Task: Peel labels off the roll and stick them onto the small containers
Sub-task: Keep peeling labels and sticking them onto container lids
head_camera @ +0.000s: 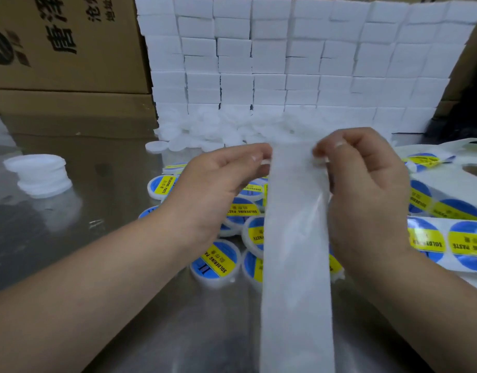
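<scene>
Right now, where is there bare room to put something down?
Bare table lies left, between the stack of white lids and the labelled containers, and near, left of the backing strip. Crowded: the centre, label strips at right, loose lids behind.

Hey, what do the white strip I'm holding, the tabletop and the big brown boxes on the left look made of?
The white strip is likely glossy release paper, a label backing: thin, faintly translucent, bending softly. The tabletop looks like brushed metal, probably stainless steel: grey with blurred reflections. The brown boxes look like matt cardboard: flat tan faces with black print.
</scene>
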Tool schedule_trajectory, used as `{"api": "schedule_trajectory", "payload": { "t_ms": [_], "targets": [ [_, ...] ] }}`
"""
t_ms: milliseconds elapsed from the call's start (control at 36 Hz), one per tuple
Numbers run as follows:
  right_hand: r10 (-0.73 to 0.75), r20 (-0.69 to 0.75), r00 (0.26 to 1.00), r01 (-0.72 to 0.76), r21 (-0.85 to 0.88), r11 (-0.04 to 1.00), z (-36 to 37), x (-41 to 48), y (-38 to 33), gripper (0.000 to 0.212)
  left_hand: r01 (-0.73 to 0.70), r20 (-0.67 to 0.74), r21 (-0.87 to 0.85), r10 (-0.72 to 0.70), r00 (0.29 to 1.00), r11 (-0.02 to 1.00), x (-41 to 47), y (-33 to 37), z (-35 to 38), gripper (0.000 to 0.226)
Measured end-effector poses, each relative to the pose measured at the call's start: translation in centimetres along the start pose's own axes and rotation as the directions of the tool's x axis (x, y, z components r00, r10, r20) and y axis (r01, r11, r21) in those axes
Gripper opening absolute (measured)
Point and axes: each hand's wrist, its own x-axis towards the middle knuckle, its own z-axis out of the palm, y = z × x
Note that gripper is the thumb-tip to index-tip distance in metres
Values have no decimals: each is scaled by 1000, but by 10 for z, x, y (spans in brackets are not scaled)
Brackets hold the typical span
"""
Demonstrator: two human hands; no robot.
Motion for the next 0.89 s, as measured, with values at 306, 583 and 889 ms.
{"api": "schedule_trajectory", "payload": {
  "t_ms": [306, 583, 889],
  "targets": [
    [146, 214, 966, -146, -17, 989, 8, -4, 9, 25, 74, -78, 217, -59, 995, 973, -3, -2, 5, 23],
    [41, 431, 901, -148, 219, 964, 6, -11, -8, 43, 187, 20, -166, -186, 982, 968, -5, 12, 3, 40],
    [192, 244, 951, -242, 193, 951, 6, -13, -4, 18, 246, 24, -439, -263, 965, 864, 0, 9, 3, 30]
  ]
}}
